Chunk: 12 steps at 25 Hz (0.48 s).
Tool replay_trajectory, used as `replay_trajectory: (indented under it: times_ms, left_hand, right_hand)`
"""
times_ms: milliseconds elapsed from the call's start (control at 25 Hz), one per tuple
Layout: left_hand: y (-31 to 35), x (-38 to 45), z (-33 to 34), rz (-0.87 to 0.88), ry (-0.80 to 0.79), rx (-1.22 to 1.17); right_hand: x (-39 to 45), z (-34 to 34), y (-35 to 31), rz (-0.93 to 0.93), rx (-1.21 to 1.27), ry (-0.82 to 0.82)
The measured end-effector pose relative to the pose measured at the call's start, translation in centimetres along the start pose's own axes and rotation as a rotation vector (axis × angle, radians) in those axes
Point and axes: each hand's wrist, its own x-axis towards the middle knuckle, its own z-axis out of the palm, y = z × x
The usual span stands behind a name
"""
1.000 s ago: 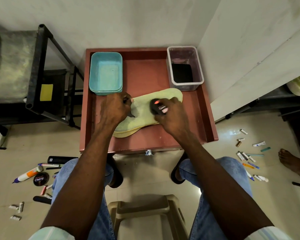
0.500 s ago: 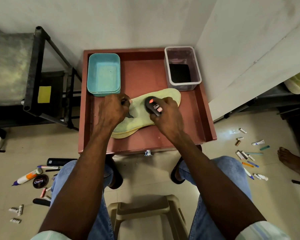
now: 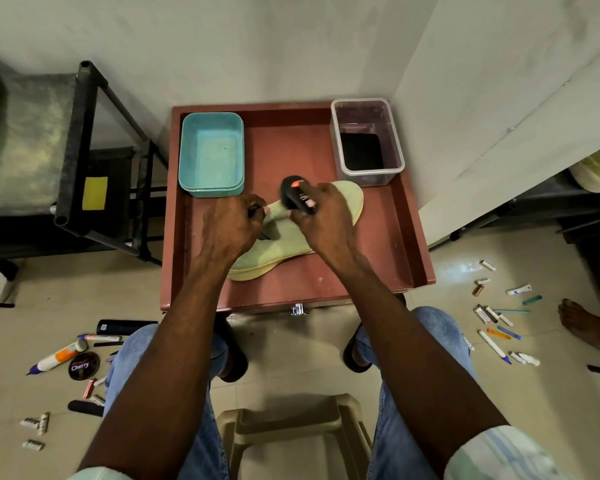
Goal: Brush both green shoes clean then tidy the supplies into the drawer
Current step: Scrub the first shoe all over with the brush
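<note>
The green shoe (image 3: 284, 237) at the drawer's centre has a knitted cloth upper, matt and finely textured, over a smooth paler rubbery sole. The brush (image 3: 297, 197) on it looks like glossy black plastic. The drawer (image 3: 371, 268) is smooth, reddish-brown and faintly sheened, with a shiny metal knob (image 3: 298, 309) at 6 o'clock. At 11 o'clock sits a matt turquoise plastic tub (image 3: 211, 154); at 1 o'clock a clear, glossy plastic box (image 3: 367, 140). The floor (image 3: 465, 386) is polished pale tile, the jeans (image 3: 440, 327) blue denim, the stool (image 3: 291, 420) matt beige plastic
</note>
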Motion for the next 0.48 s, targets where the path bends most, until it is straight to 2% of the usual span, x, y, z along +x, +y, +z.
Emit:
replay_trajectory:
  times_ms: [40, 80, 160, 200, 320, 360, 480]
  left_hand:
    - [0.1, 0.0, -0.1, 0.0, 0.005, -0.01]
    - [0.3, 0.0, -0.1, 0.007, 0.01, -0.008]
    - [0.3, -0.1, -0.2, 0.034, 0.017, 0.019]
    - [0.3, -0.1, -0.2, 0.037, 0.018, 0.029]
    - [0.1, 0.0, 0.0, 0.012, 0.021, 0.012]
    - [0.0, 0.0, 0.1, 0.008, 0.016, 0.004]
    - [-0.3, 0.1, 0.3, 0.002, 0.005, -0.007]
  right_hand:
    - [0.1, 0.1, -0.3, -0.053, 0.037, -0.06]
    - [0.3, -0.1, -0.1, -0.049, 0.021, -0.036]
    - [0.6, -0.9, 0.9, 0.085, -0.154, 0.122]
    - [0.6, -1.1, 1.1, 0.111, -0.205, 0.151]
    - [0.5, -0.8, -0.1, -0.012, 0.033, -0.072]
    - [0.6, -0.8, 0.0, -0.014, 0.066, -0.074]
    - [-0.2, -1.2, 1.0, 0.059, -0.089, 0.086]
